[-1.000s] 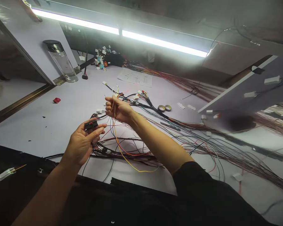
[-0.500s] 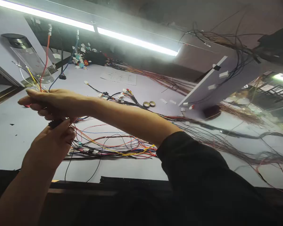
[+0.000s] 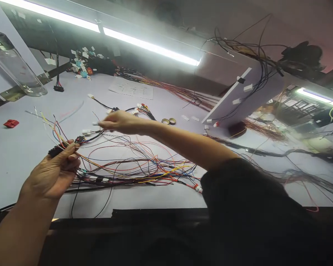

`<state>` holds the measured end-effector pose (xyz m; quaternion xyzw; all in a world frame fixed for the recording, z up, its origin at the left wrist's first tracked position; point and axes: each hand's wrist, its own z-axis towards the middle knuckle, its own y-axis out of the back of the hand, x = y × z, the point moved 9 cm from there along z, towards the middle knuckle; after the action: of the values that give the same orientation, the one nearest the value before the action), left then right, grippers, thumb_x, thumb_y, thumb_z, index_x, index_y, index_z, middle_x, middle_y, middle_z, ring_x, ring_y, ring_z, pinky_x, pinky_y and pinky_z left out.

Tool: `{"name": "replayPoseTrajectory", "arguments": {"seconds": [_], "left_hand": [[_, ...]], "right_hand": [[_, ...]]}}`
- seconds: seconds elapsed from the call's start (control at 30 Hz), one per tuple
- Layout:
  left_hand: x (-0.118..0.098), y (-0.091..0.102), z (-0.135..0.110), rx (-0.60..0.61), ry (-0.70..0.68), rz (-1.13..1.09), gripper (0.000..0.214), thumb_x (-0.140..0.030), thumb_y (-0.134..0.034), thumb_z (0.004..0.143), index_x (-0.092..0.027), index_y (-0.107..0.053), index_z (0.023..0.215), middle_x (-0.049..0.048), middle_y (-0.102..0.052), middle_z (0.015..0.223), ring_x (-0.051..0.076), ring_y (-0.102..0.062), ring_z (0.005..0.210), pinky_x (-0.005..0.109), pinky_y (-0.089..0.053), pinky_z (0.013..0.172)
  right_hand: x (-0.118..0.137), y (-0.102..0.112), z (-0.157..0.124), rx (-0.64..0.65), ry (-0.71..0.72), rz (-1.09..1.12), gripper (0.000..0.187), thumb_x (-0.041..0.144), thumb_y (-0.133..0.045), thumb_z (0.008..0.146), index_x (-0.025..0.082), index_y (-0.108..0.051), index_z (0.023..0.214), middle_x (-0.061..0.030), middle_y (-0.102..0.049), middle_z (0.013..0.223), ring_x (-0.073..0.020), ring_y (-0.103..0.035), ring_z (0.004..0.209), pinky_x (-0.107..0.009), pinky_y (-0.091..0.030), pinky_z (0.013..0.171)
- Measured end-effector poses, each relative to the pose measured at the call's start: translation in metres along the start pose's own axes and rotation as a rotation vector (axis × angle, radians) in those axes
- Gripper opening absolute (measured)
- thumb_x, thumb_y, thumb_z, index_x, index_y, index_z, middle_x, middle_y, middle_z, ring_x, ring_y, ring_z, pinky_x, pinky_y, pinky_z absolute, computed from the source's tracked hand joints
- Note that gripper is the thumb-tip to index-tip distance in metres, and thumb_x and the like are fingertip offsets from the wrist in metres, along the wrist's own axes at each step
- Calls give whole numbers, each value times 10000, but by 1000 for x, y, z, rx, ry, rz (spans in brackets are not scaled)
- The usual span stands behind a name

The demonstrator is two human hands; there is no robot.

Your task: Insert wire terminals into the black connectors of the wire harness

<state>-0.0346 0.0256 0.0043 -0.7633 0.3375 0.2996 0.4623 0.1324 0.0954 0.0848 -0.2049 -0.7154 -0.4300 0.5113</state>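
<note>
My left hand (image 3: 54, 173) is closed around a black connector (image 3: 55, 150), from which several coloured wires (image 3: 51, 127) fan up and to the left. My right hand (image 3: 120, 122) reaches across above the table with fingers pinched; whatever its fingertips hold is too small and blurred to name. Below both hands a tangle of red, yellow, blue and black harness wires (image 3: 138, 168) lies on the white table (image 3: 16, 151).
A clear bottle (image 3: 15, 68) stands at the back left, with a small red part (image 3: 11, 123) near it. Loose connectors (image 3: 83, 64), a paper sheet (image 3: 131, 89) and two tape rolls (image 3: 168, 120) lie further back. A white board (image 3: 238, 99) with wires slants at right.
My right hand has dropped from high at the left, where it held wires up, to the table's middle. The wires now fan out from the connector in my left hand. The view shifted right.
</note>
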Motion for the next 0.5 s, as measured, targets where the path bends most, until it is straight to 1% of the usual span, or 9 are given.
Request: {"name": "replayPoseTrajectory", "arguments": {"seconds": [0.03,0.07,0.13,0.17,0.23,0.27,0.33,0.37,0.5], "left_hand": [[2,2,2,-5,5,-14,184,70,-667,715,-92,-642,798,-6,-617,741,21,-486,517,88,-435,421],[3,4,3,-6,10,-29,199,87,-667,704,-90,-637,791,-9,-618,743,16,-488,512,87,-427,414],[8,6,5,-13,23,-47,231,113,-671,681,-88,-632,788,-18,-618,753,11,-495,510,90,-406,396],[10,7,5,-20,30,-49,239,117,-677,675,-89,-630,788,-21,-620,764,10,-503,514,95,-400,389],[13,8,6,-34,39,-38,225,96,-695,685,-89,-635,797,-23,-622,786,10,-513,518,106,-408,394],[14,9,6,-38,36,-33,204,78,-699,700,-86,-640,805,-21,-622,793,7,-512,517,106,-414,400],[13,10,6,-42,27,-25,172,53,-693,727,-83,-648,822,-12,-628,807,3,-510,514,103,-420,408],[11,11,6,-51,22,-24,164,52,-683,736,-83,-649,825,-11,-629,805,2,-510,512,102,-422,411],[9,16,6,-101,32,-60,168,66,-654,743,-87,-638,810,-21,-619,762,8,-513,500,109,-431,411]], "right_hand": [[-5,6,-22,19,18,-86,296,252,-592,932,127,-608,664,5,-580,666,-89,-495,648,-204,-375,601],[-12,7,-43,68,23,-136,235,222,-569,942,122,-648,744,-18,-635,746,-101,-547,706,-221,-414,665],[-27,3,-79,141,24,-213,150,240,-582,931,132,-684,907,-58,-694,898,-139,-612,825,-275,-461,777],[-31,3,-93,136,52,-239,143,238,-596,919,152,-684,992,-76,-697,1016,-162,-622,926,-305,-469,839],[-28,9,-112,3,172,-298,240,226,-631,891,200,-655,1128,-95,-625,1240,-198,-561,1149,-364,-428,981],[-27,11,-119,-59,218,-316,269,221,-623,895,215,-641,1164,-95,-597,1284,-200,-532,1199,-379,-409,1016],[-29,14,-127,-113,236,-335,269,234,-590,920,222,-632,1185,-96,-613,1252,-197,-549,1177,-384,-416,1010],[-33,13,-129,-99,214,-345,259,251,-582,928,218,-637,1179,-95,-637,1211,-196,-575,1133,-377,-432,983],[-54,-3,-133,83,115,-398,230,301,-636,900,200,-678,1102,-74,-699,1021,-179,-629,923,-318,-464,829]]}}
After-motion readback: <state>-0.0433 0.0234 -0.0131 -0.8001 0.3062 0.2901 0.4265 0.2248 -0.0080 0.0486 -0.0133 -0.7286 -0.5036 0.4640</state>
